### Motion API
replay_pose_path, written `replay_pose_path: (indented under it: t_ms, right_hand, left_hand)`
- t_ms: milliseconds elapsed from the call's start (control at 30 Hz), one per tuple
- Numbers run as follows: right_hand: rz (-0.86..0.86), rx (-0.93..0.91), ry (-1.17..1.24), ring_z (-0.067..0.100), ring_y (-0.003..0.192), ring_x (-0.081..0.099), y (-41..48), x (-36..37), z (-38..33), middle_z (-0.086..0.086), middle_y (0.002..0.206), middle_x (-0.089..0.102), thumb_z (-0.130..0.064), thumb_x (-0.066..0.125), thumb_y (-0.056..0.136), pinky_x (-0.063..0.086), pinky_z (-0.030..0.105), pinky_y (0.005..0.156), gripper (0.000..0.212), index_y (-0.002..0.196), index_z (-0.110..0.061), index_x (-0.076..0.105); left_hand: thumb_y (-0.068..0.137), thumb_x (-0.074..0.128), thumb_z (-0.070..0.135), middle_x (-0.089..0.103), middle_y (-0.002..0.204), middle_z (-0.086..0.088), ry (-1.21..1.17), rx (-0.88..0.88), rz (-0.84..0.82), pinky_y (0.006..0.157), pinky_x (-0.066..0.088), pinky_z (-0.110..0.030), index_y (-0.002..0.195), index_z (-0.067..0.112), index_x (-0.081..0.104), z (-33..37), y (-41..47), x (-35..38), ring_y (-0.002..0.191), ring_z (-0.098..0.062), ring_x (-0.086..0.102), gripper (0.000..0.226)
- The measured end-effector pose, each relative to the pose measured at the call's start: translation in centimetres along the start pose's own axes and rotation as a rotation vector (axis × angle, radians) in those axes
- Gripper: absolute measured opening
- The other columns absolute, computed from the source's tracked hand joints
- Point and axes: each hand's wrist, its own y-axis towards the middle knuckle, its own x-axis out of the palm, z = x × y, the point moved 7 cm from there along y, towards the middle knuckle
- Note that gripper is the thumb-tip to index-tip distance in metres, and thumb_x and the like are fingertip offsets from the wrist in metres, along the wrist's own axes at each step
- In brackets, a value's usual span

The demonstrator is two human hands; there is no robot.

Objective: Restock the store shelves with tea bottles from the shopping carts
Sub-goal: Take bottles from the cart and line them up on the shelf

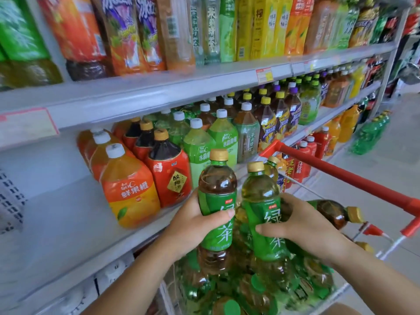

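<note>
Now | left hand (193, 226) grips darker 绿茶 bottle (217, 185) | right hand (302, 226) grips paler 绿茶 bottle (260, 194)

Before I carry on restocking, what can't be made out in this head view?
Head view only:
- Shopping cart: its bottom and bottle count, hidden by the piled green tea bottles, both forearms and the lower edge.
- Price tag on the shelf edge: print too blurred to read.
- Top-shelf bottles: caps cut off by the upper edge.
- Left-held bottle and right-held bottle: labels partly covered by the left hand and right hand.
</note>
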Motion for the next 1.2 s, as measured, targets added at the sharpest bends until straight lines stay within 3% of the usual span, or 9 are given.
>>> replay_pose_path:
  t_ms: [167,333,433,567,700,867,967,1100,1200]
  right_hand:
    - [-0.067,-0.401,0.132,-0.004,0.098,0.066,0.4,2.8,-13.3,-0.023,0.100,0.072,-0.017,0.087,0.060,0.052,0.022,0.085,0.057,0.108,-0.033,0.061]
    - [-0.192,-0.732,0.317,0.010,0.096,0.071,0.9,6.6,-26.8,-0.004,0.102,0.075,-0.015,0.082,0.056,0.057,0.025,0.080,0.063,0.116,-0.017,0.060]
    - [-0.228,-0.872,0.367,0.008,0.091,0.071,1.6,9.0,-33.4,0.000,0.100,0.075,0.001,0.078,0.065,0.056,0.020,0.076,0.053,0.113,-0.007,0.057]
    - [-0.252,-1.002,0.407,0.014,0.098,0.069,2.3,12.1,-39.7,0.005,0.109,0.072,0.003,0.080,0.066,0.055,0.033,0.091,0.056,0.114,-0.008,0.054]
    - [-0.329,-0.994,0.434,0.015,0.102,0.067,4.5,16.4,-42.9,0.005,0.113,0.070,0.002,0.082,0.066,0.053,0.037,0.096,0.058,0.113,-0.014,0.053]
    - [-0.425,-0.853,0.406,0.019,0.101,0.069,8.0,23.1,-44.4,0.005,0.109,0.072,-0.014,0.090,0.057,0.054,0.047,0.092,0.070,0.117,-0.009,0.054]
    - [-0.458,-0.803,0.352,0.015,0.100,0.068,9.3,26.0,-45.3,0.003,0.113,0.070,-0.021,0.090,0.060,0.055,0.040,0.090,0.068,0.116,-0.010,0.052]
    - [-0.438,-0.791,0.230,-0.002,0.075,0.050,9.3,28.1,-46.4,-0.008,0.098,0.055,-0.020,0.081,0.076,0.042,0.001,0.059,0.068,0.131,-0.008,0.044]
    - [-0.375,-0.811,0.150,0.007,0.090,0.045,9.6,29.4,-46.9,-0.002,0.108,0.053,-0.032,0.080,0.076,0.041,0.018,0.078,0.076,0.135,-0.008,0.038]
  left_hand:
    - [0.055,0.078,0.035,0.075,0.093,0.004,0.047,0.225,0.237,0.069,0.054,-0.023,0.114,0.021,0.058,9.1,-3.2,-7.7,0.085,-0.012,0.071,0.064]
    - [0.046,0.076,0.041,0.076,0.090,-0.006,0.139,0.430,0.570,0.075,0.060,-0.047,0.100,0.027,0.065,18.9,-8.9,-17.8,0.084,-0.032,0.073,0.057]
    - [0.047,0.076,0.040,0.076,0.090,-0.012,0.157,0.507,0.689,0.073,0.060,-0.050,0.105,0.021,0.066,23.1,-12.5,-23.3,0.080,-0.033,0.074,0.061]
    - [0.051,0.072,0.034,0.075,0.081,-0.012,0.206,0.579,0.726,0.061,0.060,-0.041,0.097,0.018,0.066,26.9,-16.6,-27.4,0.069,-0.029,0.073,0.049]
    - [0.053,0.070,0.031,0.073,0.078,-0.014,0.204,0.594,0.725,0.058,0.059,-0.038,0.098,0.013,0.064,28.1,-18.6,-30.0,0.067,-0.031,0.073,0.049]
    - [0.041,0.087,0.036,0.071,0.077,-0.015,0.160,0.581,0.730,0.054,0.056,-0.035,0.092,0.017,0.068,27.2,-19.4,-31.8,0.065,-0.033,0.071,0.058]
    - [0.053,0.074,0.030,0.071,0.075,-0.014,0.164,0.591,0.746,0.054,0.056,-0.035,0.092,0.016,0.067,27.0,-19.4,-32.2,0.064,-0.032,0.071,0.043]
    - [0.056,0.069,0.030,0.070,0.076,-0.015,0.154,0.595,0.773,0.053,0.056,-0.036,0.093,0.016,0.066,26.9,-19.5,-32.3,0.063,-0.033,0.070,0.040]
    - [0.058,0.068,0.030,0.070,0.078,-0.016,0.156,0.598,0.771,0.054,0.056,-0.037,0.099,0.014,0.064,26.9,-19.4,-32.2,0.065,-0.033,0.070,0.044]
